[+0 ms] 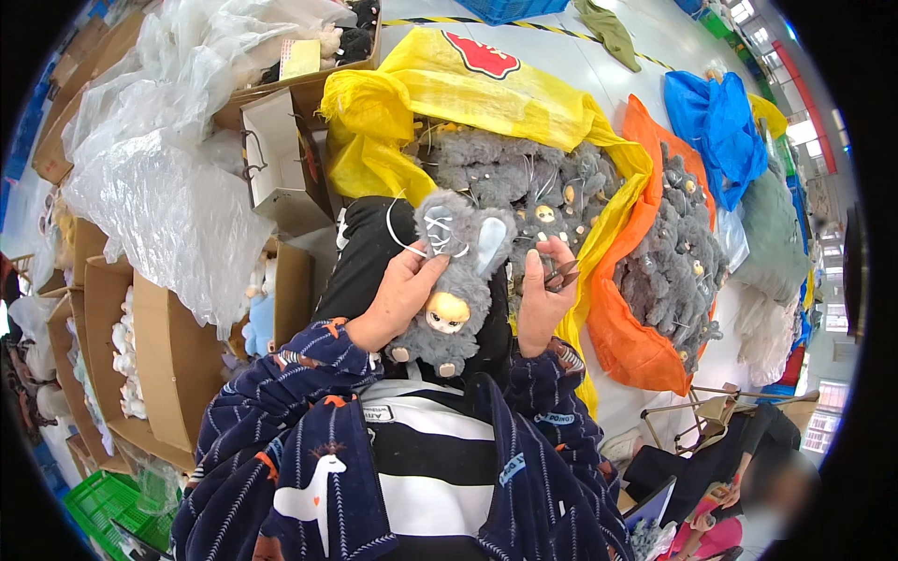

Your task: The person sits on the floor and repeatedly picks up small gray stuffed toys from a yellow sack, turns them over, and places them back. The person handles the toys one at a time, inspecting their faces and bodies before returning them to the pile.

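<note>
Plush doll [465, 279], fluffy grey, pinched by left hand [398, 297]; right hand [543, 304] clasps dark tool [568, 271]

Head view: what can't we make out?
Underside of gray plush toy, head view: hidden by its body.
Dark item in right hand, head view: too small to identify.
Bottom of yellow sack, head view: under heaped toys.
Green crate, head view: cut off by dark rim.

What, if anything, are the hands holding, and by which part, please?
The left hand holds a grey, furry, long-eared plush toy by its head, above the face. The right hand seems to hold something small and dark, its kind unclear.
</note>
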The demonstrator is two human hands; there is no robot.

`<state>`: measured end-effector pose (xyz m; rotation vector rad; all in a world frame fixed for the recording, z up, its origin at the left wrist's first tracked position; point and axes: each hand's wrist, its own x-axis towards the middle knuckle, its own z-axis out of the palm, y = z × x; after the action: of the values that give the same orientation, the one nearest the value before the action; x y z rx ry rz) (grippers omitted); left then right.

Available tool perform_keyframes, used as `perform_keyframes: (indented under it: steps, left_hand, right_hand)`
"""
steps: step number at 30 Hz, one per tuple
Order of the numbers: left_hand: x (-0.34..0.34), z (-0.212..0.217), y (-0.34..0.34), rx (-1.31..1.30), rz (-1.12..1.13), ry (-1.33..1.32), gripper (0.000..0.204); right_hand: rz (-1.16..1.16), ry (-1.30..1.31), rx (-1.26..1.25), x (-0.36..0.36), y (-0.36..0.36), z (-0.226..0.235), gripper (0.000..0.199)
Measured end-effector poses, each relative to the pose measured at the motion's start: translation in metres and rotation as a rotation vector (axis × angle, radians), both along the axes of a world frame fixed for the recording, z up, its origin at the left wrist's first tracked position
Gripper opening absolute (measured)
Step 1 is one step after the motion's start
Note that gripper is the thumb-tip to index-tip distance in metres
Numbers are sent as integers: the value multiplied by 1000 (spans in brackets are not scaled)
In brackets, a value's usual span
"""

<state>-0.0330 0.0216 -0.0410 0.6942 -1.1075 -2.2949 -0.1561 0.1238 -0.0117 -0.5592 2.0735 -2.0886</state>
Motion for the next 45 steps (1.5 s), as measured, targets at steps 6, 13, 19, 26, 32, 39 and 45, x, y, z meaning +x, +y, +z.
perform_keyframes:
  steps: [6, 13, 19, 26, 32, 39, 45]
  left_hand:
    - [-5, 5, -2, 108, 20, 95, 23]
    - [-9, -9, -3, 45, 63, 37, 29]
    - [-15, 4, -3, 82, 100, 51, 20]
    - [-11, 1, -9, 156, 50, 41, 28]
    - [-10, 6, -9, 196, 49, 16, 27]
    - [-12, 7, -8, 201, 53, 24, 27]
    - [-10, 1, -9, 176, 9, 14, 32]
  right_hand:
    - [407, 408, 225, 7, -20, 10, 16]
    - [502, -174, 151, 7, -23, 3, 10]
    - [450, -360, 75, -6, -18, 5, 12]
    - [630, 469, 323, -2, -2, -5, 26]
    - [499, 370, 382, 5, -14, -6, 22]
    - [456, 398, 342, 3, -18, -12, 22]
    - [442, 401, 304, 3, -20, -11, 22]
